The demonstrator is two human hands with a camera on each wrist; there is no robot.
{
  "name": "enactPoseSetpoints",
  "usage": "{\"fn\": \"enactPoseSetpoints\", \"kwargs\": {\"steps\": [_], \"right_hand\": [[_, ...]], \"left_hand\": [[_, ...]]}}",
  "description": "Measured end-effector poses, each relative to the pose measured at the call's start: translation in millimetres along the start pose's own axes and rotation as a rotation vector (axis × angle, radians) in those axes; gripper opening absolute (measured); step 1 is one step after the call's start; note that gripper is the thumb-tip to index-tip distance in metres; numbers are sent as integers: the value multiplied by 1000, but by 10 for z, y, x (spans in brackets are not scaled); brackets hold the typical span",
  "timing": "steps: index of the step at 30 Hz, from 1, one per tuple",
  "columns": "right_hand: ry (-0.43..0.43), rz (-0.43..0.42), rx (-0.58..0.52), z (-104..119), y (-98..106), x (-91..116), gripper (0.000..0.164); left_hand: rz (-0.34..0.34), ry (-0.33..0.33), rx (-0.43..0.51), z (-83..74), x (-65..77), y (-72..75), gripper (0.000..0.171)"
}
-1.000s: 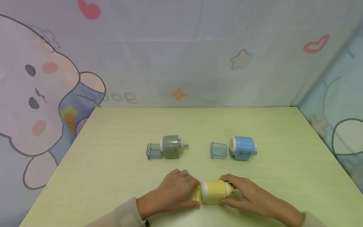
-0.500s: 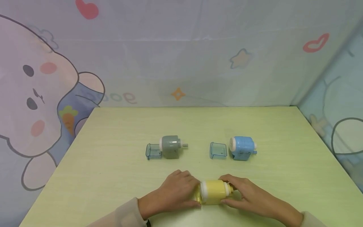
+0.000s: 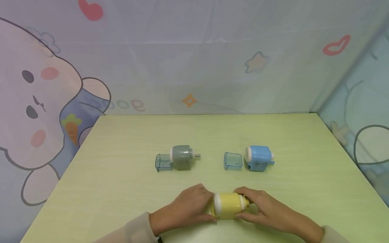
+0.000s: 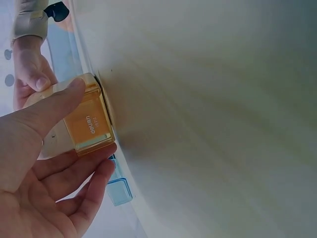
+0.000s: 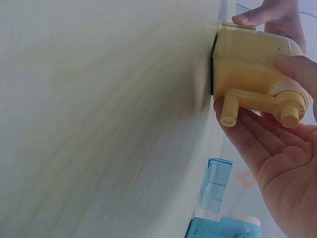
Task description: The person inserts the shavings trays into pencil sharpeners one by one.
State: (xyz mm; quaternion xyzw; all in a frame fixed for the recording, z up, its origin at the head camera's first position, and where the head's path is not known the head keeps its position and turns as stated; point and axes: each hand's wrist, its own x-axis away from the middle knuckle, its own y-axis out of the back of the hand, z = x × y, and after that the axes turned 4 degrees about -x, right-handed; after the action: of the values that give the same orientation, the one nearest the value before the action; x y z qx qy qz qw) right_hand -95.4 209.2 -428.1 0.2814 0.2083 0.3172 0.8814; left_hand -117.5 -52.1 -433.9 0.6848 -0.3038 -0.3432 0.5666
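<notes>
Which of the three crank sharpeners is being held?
The yellow sharpener, gripped between the left hand and right hand. The grey sharpener and blue sharpener stand farther back, untouched.

Grey sharpener (image 3: pixel 181 157), crank (image 3: pixel 197 156) to the right; blue-tinted tray (image 3: pixel 163 164) close at its left. Blue sharpener (image 3: pixel 259 156); matching tray (image 3: pixel 233 160), just apart, left. Table (image 3: pixel 121 141), pale yellow. Backdrop (image 3: pixel 212 74), printed: cartoon animal (image 3: pixel 39 94), carrot (image 3: pixel 72 131), hearts.
</notes>
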Motion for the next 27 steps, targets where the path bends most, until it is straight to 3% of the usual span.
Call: {"fn": "enactPoseSetpoints", "kwargs": {"steps": [6,27], "right_hand": [[2,1,2,5,1,-1,44],[48,-6,0,-17,-5,10,43]], "left_hand": [[-8,15,84,-20,-16,6,68],[-6,44,159,-64,-67,-16,67]]}}
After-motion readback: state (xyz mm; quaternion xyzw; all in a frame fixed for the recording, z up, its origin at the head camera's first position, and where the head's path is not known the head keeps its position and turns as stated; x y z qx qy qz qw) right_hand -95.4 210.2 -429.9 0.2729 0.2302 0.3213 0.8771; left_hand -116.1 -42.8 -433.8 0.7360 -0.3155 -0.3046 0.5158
